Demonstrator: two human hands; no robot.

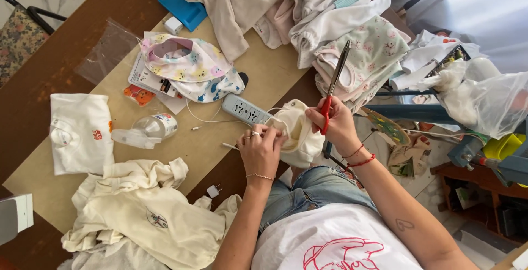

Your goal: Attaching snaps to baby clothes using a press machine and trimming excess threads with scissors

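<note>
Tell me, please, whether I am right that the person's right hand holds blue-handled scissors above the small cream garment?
Not quite: the head view shows the scissors have red handles, not blue. The right hand does hold them above the small cream garment.

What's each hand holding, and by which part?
Right hand: scissors, gripped at the red handles, blades pointing up and away. Left hand: pinches the edge of a small cream garment, which the right hand also touches.

A spray bottle (147, 130) lies on the table (66, 44) between a folded shirt (81, 132) and a power strip (246, 110).
</note>
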